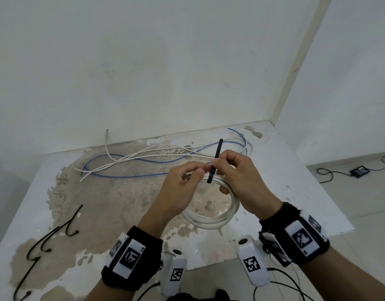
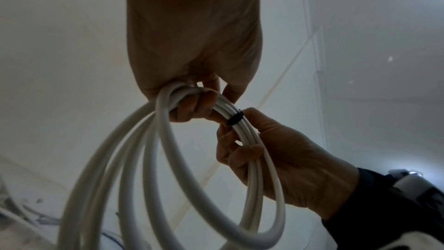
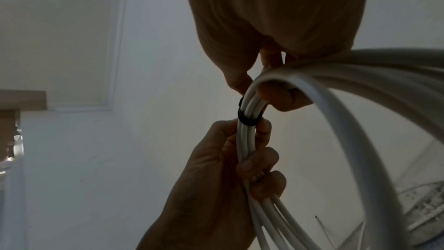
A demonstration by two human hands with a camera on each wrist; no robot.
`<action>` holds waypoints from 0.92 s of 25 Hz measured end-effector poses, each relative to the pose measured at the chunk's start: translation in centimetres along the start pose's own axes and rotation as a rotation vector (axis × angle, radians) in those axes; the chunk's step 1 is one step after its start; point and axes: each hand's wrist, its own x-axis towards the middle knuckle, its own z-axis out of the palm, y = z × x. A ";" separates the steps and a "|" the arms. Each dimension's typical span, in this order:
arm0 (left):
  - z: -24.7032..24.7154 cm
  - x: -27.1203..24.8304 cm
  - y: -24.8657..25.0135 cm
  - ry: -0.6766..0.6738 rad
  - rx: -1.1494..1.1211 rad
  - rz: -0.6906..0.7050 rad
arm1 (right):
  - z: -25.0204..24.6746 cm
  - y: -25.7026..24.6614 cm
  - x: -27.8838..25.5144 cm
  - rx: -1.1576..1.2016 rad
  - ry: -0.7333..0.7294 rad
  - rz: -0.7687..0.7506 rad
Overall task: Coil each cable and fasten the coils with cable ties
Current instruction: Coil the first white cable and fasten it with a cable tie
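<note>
Worn white table [image 1: 295, 170], left hand [image 1: 182, 187] and right hand [image 1: 237, 177] both gripping white cable coil [image 1: 211, 218], black cable tie [image 1: 215, 159] looped round strands, tie head hidden behind fingers.

you had no words, brand names or numbers that could be read in any view. the only signs were black-and-white square code markers: one on the white plate of your left wristband [image 1: 130, 256], one on the white plate of your right wristband [image 1: 302, 238], and one on each white camera block [image 1: 176, 275] hanging below the wrists. tiny characters sat beside the wristband markers, too small to make out.
</note>
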 end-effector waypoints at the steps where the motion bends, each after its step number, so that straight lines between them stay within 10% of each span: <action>1: -0.1 0.2 -0.2 -0.001 0.032 -0.002 | 0.1 0.1 0.0 -0.016 0.004 -0.014; 23: -0.2 1.8 -1.3 -0.025 -0.045 -0.195 | 1.2 0.9 2.2 -0.050 0.048 -0.027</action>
